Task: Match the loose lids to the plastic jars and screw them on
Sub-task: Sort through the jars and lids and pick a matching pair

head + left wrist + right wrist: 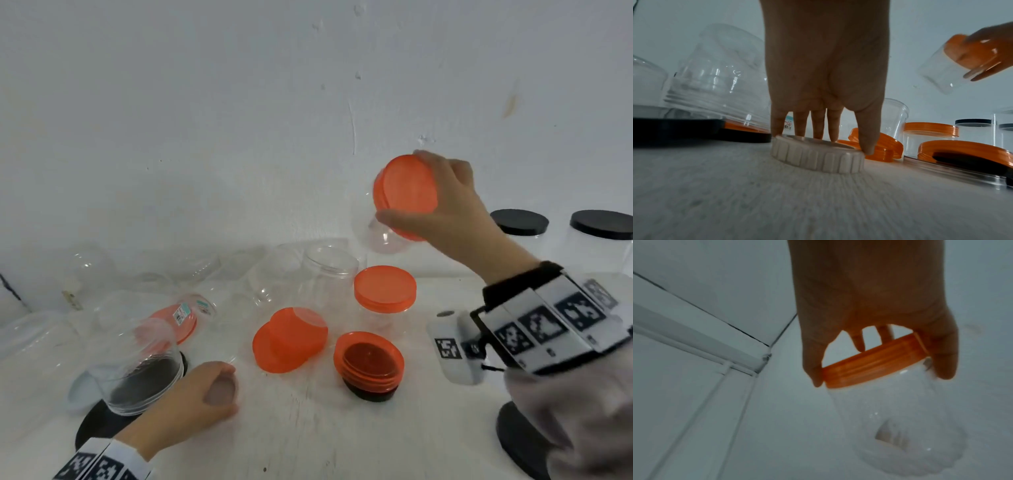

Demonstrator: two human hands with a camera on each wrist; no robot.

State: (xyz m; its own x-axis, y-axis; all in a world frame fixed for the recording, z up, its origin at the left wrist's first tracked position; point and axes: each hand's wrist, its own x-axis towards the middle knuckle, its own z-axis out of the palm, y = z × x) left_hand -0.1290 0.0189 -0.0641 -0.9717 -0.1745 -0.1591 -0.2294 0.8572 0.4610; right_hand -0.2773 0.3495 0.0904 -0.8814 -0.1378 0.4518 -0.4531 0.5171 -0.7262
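Observation:
My right hand [406, 192] holds a clear jar [383, 240] with an orange lid [409, 192] tilted in the air near the wall; the fingers [945, 368] and thumb wrap the lid's rim [873, 363]. Low on the table, my left hand [219, 380] grips a white ribbed lid [817, 156] lying flat, with the thumb on its right edge and the fingertips [833, 129] on its far edge. Two loose orange lids [289, 339] overlap mid-table. Another orange lid [370, 359] lies upside down on a black lid [371, 394].
An orange-lidded jar [385, 294] stands beside an open clear jar [329, 274]. On the left, an upturned clear jar [144, 373] rests on a black lid [99, 425], with a capped jar [178, 318] on its side behind. Two black-lidded jars [519, 222] stand far right.

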